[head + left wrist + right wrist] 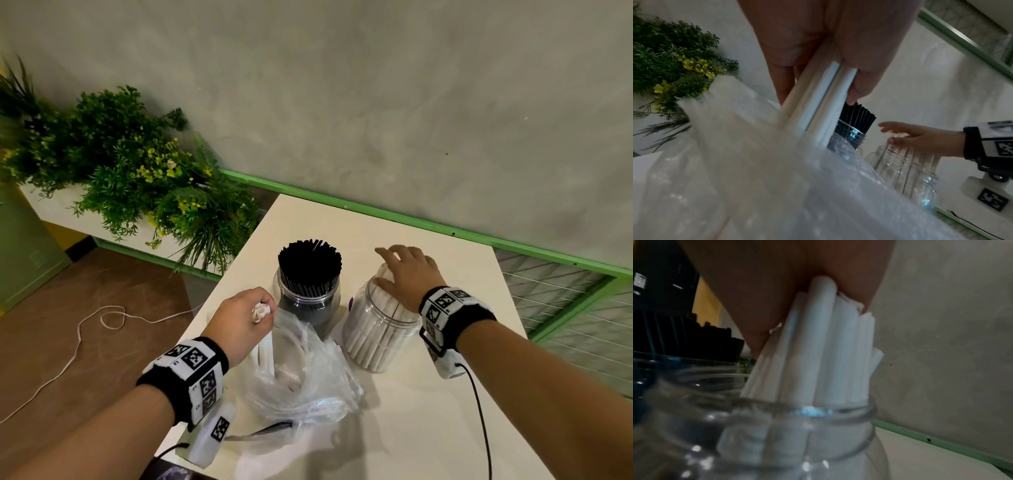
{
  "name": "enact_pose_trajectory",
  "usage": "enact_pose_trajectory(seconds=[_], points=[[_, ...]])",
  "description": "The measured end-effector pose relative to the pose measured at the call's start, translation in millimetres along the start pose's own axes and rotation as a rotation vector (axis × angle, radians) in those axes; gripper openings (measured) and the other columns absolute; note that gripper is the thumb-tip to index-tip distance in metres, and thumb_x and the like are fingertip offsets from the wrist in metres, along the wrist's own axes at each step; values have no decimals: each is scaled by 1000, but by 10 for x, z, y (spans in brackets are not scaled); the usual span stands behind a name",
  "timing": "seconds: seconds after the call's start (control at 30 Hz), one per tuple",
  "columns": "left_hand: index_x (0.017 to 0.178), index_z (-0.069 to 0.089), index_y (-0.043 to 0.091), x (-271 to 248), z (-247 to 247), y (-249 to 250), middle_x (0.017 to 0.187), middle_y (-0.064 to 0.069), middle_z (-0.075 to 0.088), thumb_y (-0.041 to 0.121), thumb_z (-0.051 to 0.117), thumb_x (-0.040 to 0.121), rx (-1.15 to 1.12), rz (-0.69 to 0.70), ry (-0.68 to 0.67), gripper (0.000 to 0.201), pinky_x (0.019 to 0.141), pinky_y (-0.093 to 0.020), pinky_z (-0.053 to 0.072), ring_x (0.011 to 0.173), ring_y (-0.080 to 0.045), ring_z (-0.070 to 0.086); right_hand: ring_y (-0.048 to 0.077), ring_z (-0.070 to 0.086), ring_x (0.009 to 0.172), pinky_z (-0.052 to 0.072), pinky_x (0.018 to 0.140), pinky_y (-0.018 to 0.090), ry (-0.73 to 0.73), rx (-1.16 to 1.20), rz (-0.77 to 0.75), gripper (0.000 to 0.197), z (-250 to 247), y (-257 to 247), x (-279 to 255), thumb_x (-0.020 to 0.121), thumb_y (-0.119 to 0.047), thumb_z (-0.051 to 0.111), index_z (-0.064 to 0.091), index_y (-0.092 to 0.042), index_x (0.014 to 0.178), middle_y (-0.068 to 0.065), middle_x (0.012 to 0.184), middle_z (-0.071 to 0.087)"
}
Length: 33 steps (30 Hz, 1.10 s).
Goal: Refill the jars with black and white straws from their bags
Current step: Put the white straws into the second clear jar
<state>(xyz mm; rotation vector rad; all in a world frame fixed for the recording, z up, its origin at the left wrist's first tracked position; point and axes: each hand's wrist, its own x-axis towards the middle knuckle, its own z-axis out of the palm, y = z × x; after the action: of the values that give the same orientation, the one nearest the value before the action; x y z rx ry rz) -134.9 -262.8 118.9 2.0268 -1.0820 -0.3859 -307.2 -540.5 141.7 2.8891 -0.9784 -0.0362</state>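
Left hand [239,320] pinches a few white straws [818,104], long axis slanting down into the clear bag [301,373] just in front of the black-straw jar [308,294]. Right hand [407,274] lies spread flat on the upright white straws in the other jar [376,329].

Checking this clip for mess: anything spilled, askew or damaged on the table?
Nothing stands out. Both jars stand upright, the black straws and white straws stay inside, the bag lies crumpled, and no straws lie loose on the table.
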Motion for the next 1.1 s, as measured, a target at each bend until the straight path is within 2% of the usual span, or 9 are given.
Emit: enact_pose_trajectory(seconds=[0.1, 0.23, 0.33, 0.43, 0.5, 0.6, 0.73, 0.97, 1.1], points=[[75, 56, 31, 26, -27, -15, 77, 6, 62, 10, 61, 82, -2, 12, -6, 23, 57, -13, 39, 66, -9, 54, 29, 20, 140, 22, 112, 47, 219, 135, -25, 60, -55, -163, -122, 91, -48, 52, 31, -30, 145, 2, 150, 30], [80, 60, 32, 50, -103, -59, 75, 7, 63, 14, 66, 83, -46, 44, -59, 19, 56, -10, 39, 65, -4, 54, 22, 45, 109, 39, 94, 34, 620, 544, -187, 30, -109, -608, -473, 86, -22, 62, 62, -16, 115, 3, 116, 54], [86, 58, 43, 59, -151, -117, 82, 10, 65, 25, 76, 78, -95, 62, -78, 26, 65, -12, 42, 73, -1, 58, 12, 55, 95, 48, 83, 29, 397, 992, -139, 24, -51, -1063, -718, 85, -20, 63, 63, -17, 109, -2, 104, 56], [94, 55, 44, 60, -222, -114, 90, 16, 62, 32, 78, 74, -109, 81, -80, 33, 69, -5, 38, 85, 8, 56, 16, 55, 105, 51, 90, 33, -55, 1277, -55, 48, 62, -1516, -808, 82, -24, 74, 50, -26, 123, 3, 119, 51], [108, 55, 38, 39, -282, -135, 99, 17, 61, 35, 76, 75, -171, 36, -96, 40, 73, -6, 38, 95, 7, 55, 17, 49, 114, 47, 97, 32, -196, 1288, -37, 67, 157, -1756, -791, 79, -25, 78, 40, -25, 135, 3, 129, 44], [125, 46, 39, -44, -340, -241, 111, 10, 58, 36, 78, 74, -266, -39, -146, 60, 86, -16, 43, 106, -3, 56, 15, 44, 119, 40, 101, 28, -175, 1204, -3, 90, 283, -1985, -706, 67, -37, 83, 35, -20, 142, 3, 133, 41], [134, 33, 41, -173, -377, -344, 117, 1, 57, 11, 79, 73, -298, -26, -186, 82, 91, -26, 49, 100, -9, 62, 17, 42, 122, 37, 105, 35, -94, 1112, 65, 108, 463, -2187, -614, 45, -65, 65, 38, -22, 140, 3, 133, 43], [134, 41, 34, -165, -335, -373, 101, 7, 63, 6, 69, 80, -257, 17, -196, 67, 83, -20, 49, 88, -7, 63, 15, 59, 110, 48, 94, 44, -36, 1185, 105, 81, 779, -2383, -565, 50, -49, 81, 52, -28, 124, -7, 117, 63], [130, 45, 33, -182, -357, -389, 102, 4, 63, 8, 68, 83, -246, 24, -208, 59, 83, -18, 47, 90, -4, 60, 17, 66, 98, 53, 87, 44, 48, 1269, 146, 64, 791, -2416, -616, 57, -49, 80, 64, -21, 112, -2, 105, 70]])
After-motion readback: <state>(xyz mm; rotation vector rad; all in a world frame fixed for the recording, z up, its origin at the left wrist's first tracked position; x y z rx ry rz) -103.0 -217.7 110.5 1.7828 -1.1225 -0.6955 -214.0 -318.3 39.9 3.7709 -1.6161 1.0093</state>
